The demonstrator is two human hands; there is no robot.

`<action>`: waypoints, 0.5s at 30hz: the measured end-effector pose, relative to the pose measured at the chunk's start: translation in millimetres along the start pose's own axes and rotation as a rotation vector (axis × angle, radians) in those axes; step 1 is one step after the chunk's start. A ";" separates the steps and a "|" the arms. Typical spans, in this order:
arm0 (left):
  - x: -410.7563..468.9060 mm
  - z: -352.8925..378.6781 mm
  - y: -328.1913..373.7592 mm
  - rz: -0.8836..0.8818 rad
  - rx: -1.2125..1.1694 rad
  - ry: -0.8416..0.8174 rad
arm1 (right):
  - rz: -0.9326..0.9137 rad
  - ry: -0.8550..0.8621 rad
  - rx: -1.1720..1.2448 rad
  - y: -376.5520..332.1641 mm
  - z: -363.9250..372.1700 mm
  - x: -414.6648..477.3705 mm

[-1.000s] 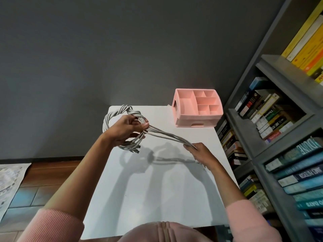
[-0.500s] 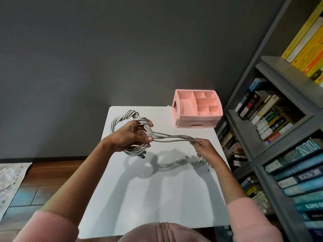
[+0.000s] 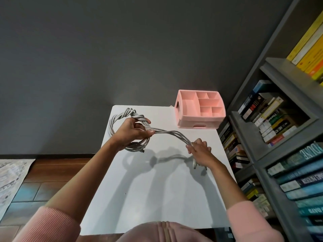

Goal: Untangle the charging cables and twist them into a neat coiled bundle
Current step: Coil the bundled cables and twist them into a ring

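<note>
Your left hand [image 3: 134, 132] closes its thumb and fingers round the bundle of grey charging cables [image 3: 167, 133] just where the twisted ring of coils [image 3: 132, 115] meets the looser strands. The ring therefore hangs from that grip, on its far and outer side, above the white table [image 3: 157, 198]. Your right hand [image 3: 200, 152] is curled round the same strands further along. The untwisted run arcs between the two grips, with the plug ends [image 3: 194, 165] dangling just below the right one. The weak spot is the left grip: it alone pins the crossing point. If those fingers ease off while you feed the next turn, the springy cable will likely unwind and the ring will open out. The run between the grips fans into separate strands. If you twist it unevenly or let the right hand slide, one strand may lag, loop out and spoil the neat lay. If you pull too hard with the right, you risk dragging the ring through the left grip or kinking it. The plugs hanging below the right grip can snag on the strands as you bring them round. A free plug [image 3: 143, 151] at the near bottom of the ring could catch too. The pink plastic compartment organiser [image 3: 201, 122] stands beyond both grips, apart from the cables, so a wide sweep might knock it.
</note>
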State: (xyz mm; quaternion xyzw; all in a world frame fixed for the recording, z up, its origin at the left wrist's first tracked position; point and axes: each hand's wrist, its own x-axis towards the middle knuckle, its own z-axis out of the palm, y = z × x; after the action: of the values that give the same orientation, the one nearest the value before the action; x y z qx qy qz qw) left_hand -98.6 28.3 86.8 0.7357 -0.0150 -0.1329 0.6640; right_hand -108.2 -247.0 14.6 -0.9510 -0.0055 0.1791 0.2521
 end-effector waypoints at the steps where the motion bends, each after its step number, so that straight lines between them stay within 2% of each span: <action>1: -0.3 0.2 -0.6 0.006 0.022 0.002 | -0.001 0.025 -0.102 -3.0 2.5 2.5; 4: -2.2 -1.0 -2.9 0.004 0.016 0.013 | 0.025 0.003 -0.207 -8.7 10.1 8.9; 8: -5.2 5.8 -10.1 -0.013 -0.116 0.069 | 0.052 -0.008 -0.107 -19.4 11.8 9.4; 10: -5.8 11.7 -15.0 -0.022 -0.212 0.124 | 0.052 0.045 -0.030 -25.6 12.0 11.5; 13: -5.6 19.3 -19.2 -0.030 -0.329 0.167 | 0.099 0.195 0.309 -32.0 10.7 18.2; 15: -6.3 22.0 -17.2 -0.026 -0.312 0.171 | 0.108 0.209 0.624 -38.6 10.2 19.7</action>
State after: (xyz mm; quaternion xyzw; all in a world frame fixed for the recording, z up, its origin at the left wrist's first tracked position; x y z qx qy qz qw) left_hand -112.1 10.2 69.3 0.6326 0.0720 -0.0792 0.7671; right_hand -90.2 -206.4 18.3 -0.8400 0.1258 0.0869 0.5206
